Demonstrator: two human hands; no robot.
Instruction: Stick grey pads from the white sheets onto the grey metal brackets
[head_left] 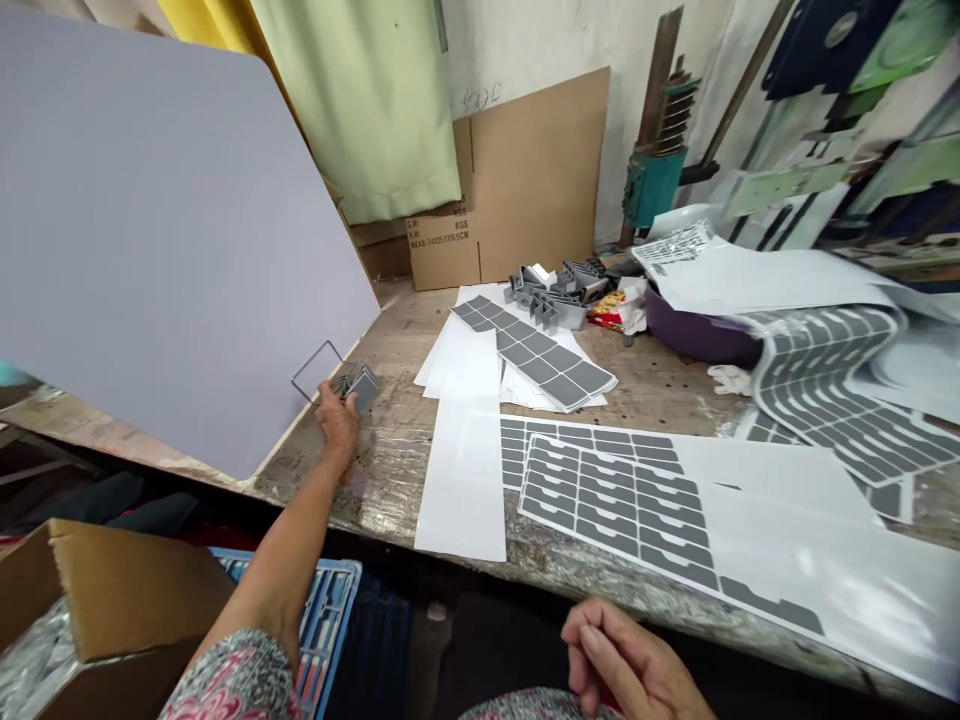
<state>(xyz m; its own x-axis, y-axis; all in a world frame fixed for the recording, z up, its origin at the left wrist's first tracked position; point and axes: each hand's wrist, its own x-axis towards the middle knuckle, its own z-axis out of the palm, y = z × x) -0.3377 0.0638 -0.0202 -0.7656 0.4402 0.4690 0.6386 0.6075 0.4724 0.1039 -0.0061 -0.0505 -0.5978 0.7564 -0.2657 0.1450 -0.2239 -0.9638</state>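
My left hand [337, 425] reaches across the scarred wooden workbench [390, 470] and grips a small stack of grey die-cut pieces [361, 388]. A thin rectangular wire frame [317, 371] stands just left of that stack, against my fingers. My right hand [619, 660] hangs below the bench's front edge, its fingers curled on nothing. Sheets of white backing with rows of grey cut shapes [615, 500] lie between my hands, nearer the right one.
A large lilac board [165, 240] leans over the bench's left end. Grey plastic parts [547, 295] are heaped at the back, beside a purple tub [694, 335] and curling printed sheets. Cardboard [525, 190] stands behind. An open carton [112, 600] and a blue rack [326, 620] sit below left.
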